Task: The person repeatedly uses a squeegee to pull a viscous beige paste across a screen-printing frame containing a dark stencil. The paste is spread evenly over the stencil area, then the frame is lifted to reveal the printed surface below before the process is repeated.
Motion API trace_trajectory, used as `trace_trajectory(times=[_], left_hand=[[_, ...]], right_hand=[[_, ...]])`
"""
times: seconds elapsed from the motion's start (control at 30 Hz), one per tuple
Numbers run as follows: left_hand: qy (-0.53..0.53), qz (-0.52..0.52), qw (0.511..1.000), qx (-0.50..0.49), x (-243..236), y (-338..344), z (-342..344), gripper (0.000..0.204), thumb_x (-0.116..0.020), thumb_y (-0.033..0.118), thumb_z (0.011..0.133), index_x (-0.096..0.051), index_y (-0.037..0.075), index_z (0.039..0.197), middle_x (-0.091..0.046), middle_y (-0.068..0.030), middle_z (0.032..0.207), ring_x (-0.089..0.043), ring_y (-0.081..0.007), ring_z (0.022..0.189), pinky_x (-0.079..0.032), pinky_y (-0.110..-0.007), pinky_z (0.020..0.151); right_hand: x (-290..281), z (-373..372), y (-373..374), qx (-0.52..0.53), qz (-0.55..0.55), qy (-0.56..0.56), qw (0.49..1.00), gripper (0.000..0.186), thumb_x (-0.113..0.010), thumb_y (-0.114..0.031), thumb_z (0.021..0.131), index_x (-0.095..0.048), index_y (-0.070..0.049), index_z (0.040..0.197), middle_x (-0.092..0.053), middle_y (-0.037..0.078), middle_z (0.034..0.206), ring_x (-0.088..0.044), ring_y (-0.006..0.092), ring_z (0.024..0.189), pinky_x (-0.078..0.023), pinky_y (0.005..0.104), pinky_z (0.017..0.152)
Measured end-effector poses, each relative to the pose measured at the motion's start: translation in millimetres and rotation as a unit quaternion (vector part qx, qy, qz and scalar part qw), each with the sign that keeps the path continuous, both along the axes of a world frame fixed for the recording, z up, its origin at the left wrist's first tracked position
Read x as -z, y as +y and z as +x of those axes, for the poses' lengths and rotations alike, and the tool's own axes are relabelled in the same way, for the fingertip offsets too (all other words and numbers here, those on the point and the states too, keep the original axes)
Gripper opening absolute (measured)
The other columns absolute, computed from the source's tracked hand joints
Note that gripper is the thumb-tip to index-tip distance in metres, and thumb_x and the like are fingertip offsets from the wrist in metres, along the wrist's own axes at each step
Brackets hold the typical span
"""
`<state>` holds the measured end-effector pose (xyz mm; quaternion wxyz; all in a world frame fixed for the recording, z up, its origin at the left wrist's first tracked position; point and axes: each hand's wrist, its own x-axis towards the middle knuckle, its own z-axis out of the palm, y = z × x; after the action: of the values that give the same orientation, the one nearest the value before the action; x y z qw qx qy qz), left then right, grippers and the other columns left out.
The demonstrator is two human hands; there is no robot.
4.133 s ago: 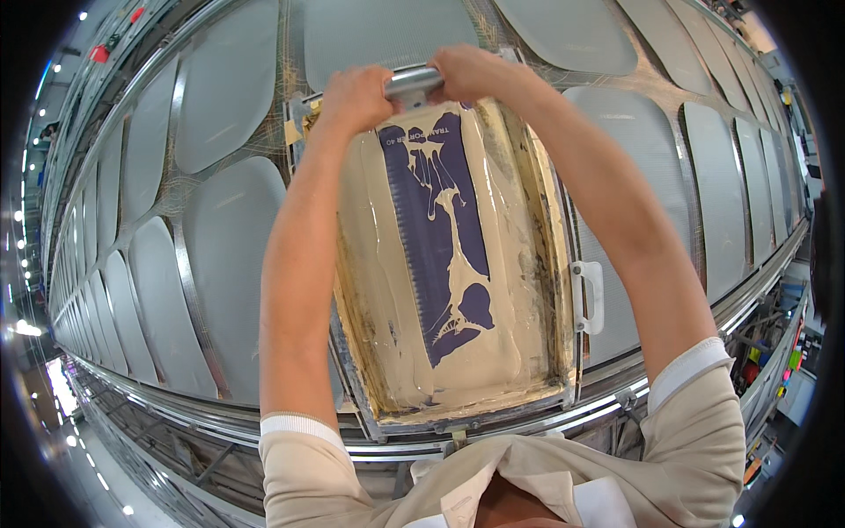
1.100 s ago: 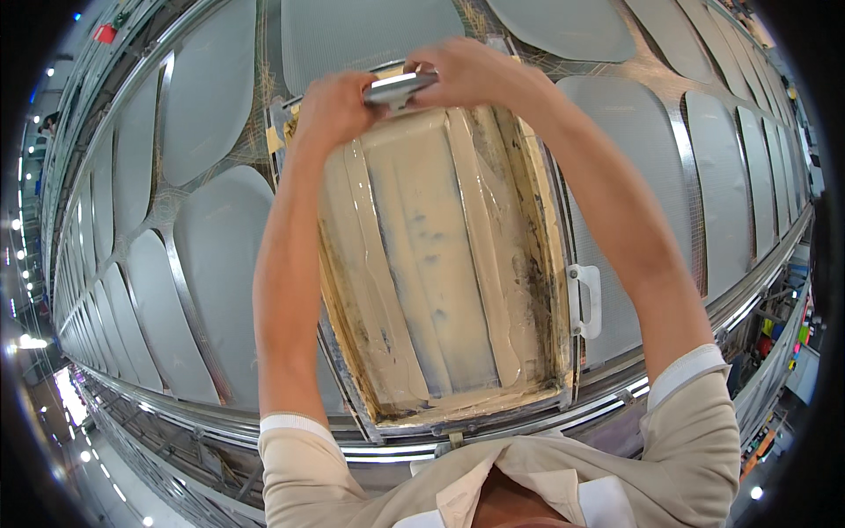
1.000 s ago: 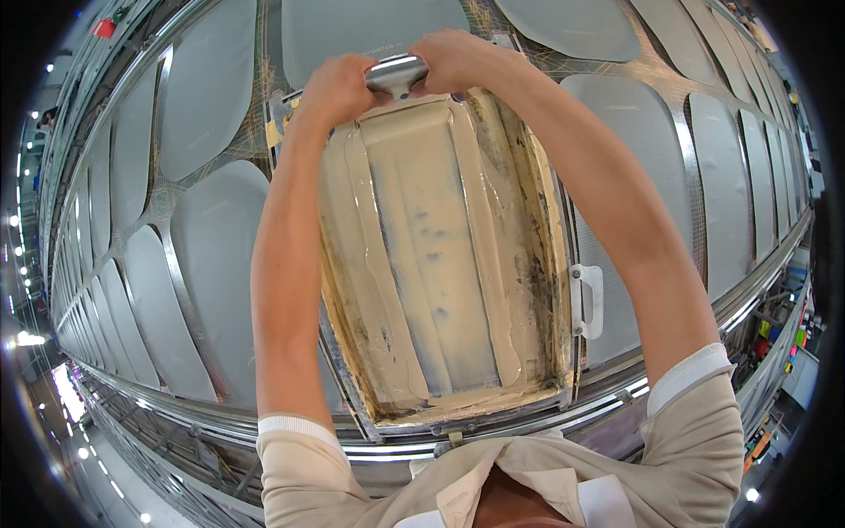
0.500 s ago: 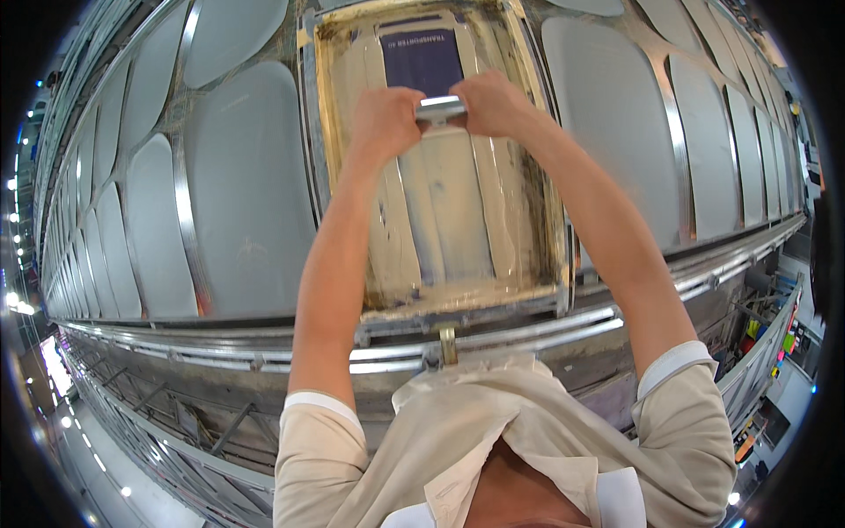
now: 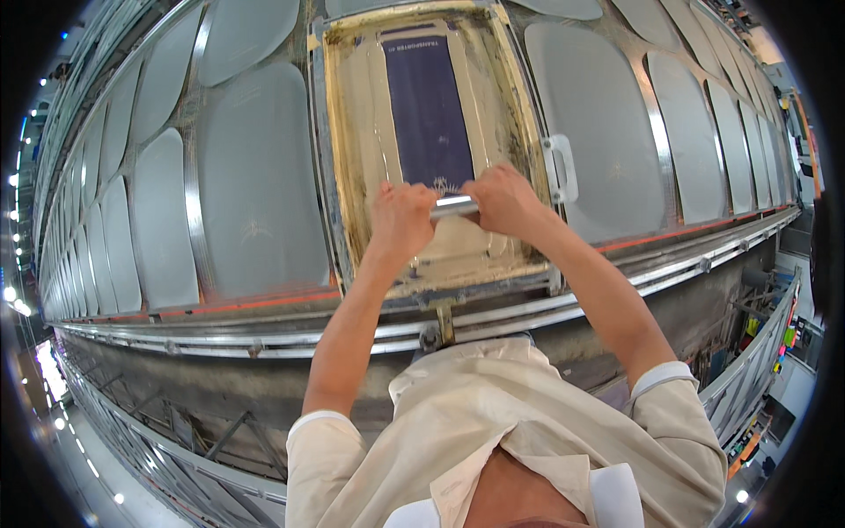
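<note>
My left hand (image 5: 403, 217) and my right hand (image 5: 504, 199) grip a silver metal squeegee bar (image 5: 455, 205) from either end, near the lower end of a printing screen frame (image 5: 528, 88) crusted with dried yellowish residue. Above the bar, a long dark purple panel (image 5: 427, 110) shows through the screen, with white lettering at its top and a white smear just beside the bar. Cream ink (image 5: 380, 88) lies along both sides of the panel and around the bar. A white plastic handle (image 5: 568, 169) is fixed to the frame's right side. The squeegee's blade is hidden.
A long table carries rows of grey rounded panels (image 5: 251, 176) on both sides of the frame. Metal rails (image 5: 642, 277) run along its near edge, in front of my body. A walkway railing (image 5: 211, 460) is at lower left, with small colored items (image 5: 783, 348) at right.
My hands have drawn the squeegee from the frame's far end down toward me. The purple panel, cream-covered about a second ago, now shows above the bar. The frame appears higher in view.
</note>
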<state>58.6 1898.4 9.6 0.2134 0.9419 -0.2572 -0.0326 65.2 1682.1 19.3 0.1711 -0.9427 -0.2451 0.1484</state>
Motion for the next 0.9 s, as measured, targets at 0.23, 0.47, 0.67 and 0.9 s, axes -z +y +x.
trace_trajectory(times=[0.23,0.47,0.67,0.9], left_hand=[[-0.039,0.017,0.999,-0.026,-1,-6,236,0.013,-0.078,0.018,0.076,-0.073,0.014,0.087,-0.071,-0.0073,0.084,-0.069,-0.0277,0.089,-0.045,-0.042,0.088],[-0.06,0.084,0.994,-0.03,1,-19,378,0.021,-0.081,0.026,0.077,-0.076,0.014,0.094,-0.074,-0.0105,0.087,-0.07,-0.0323,0.084,-0.051,-0.045,0.083],[0.001,0.033,0.999,-0.024,15,-10,394,0.035,-0.083,0.024,0.075,-0.075,0.015,0.108,-0.074,-0.0142,0.094,-0.069,-0.037,0.09,-0.053,-0.045,0.08],[-0.014,0.061,0.997,-0.035,10,-8,325,0.033,-0.084,0.025,0.074,-0.076,0.015,0.105,-0.074,-0.0143,0.092,-0.069,-0.0366,0.089,-0.054,-0.045,0.081]], right_hand=[[-3,236,-2,0.014,-0.001,-0.061,0.998,0.023,-0.081,-0.027,0.08,-0.071,-0.01,0.092,-0.072,0.014,0.088,-0.069,0.0347,0.087,-0.053,0.0466,0.081],[18,386,-7,0.051,-0.022,-0.024,0.998,0.035,-0.081,-0.032,0.081,-0.072,-0.008,0.104,-0.073,0.017,0.094,-0.07,0.0361,0.089,-0.056,0.0443,0.08],[18,394,1,0.03,-0.005,-0.063,0.998,0.033,-0.084,-0.029,0.078,-0.074,-0.004,0.097,-0.073,0.019,0.089,-0.071,0.0344,0.087,-0.056,0.0439,0.078],[22,336,3,0.013,-0.014,-0.071,0.997,0.022,-0.081,-0.023,0.077,-0.074,-0.008,0.092,-0.073,0.015,0.086,-0.07,0.0359,0.084,-0.055,0.0458,0.077]])
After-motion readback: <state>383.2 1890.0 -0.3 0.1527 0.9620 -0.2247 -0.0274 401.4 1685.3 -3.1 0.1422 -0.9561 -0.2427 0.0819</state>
